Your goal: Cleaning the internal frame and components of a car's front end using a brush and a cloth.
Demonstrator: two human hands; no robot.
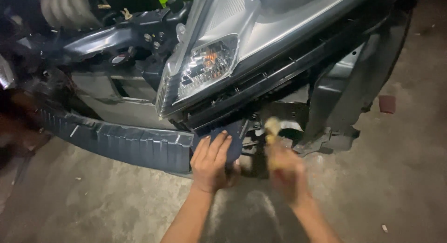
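A car's front end with the bumper cover off fills the upper view. Its clear headlight point(209, 66) with an orange bulb sits over a dark plastic mounting strip point(274, 77). My left hand point(212, 161) lies flat, fingers together, pressed against the end of the ribbed dark blue bumper beam point(135, 143) below the headlight. My right hand point(284, 171) is blurred by motion and grips a yellowish tool handle point(271, 128) that points up into the gap under the headlight. What the tool's tip touches is hidden.
A grey inner fender panel point(340, 89) hangs at the right. Engine bay parts and a pale ribbed hose point(65, 7) lie at the top left. A small reddish block point(386, 103) rests on the concrete floor point(400, 177) at the right.
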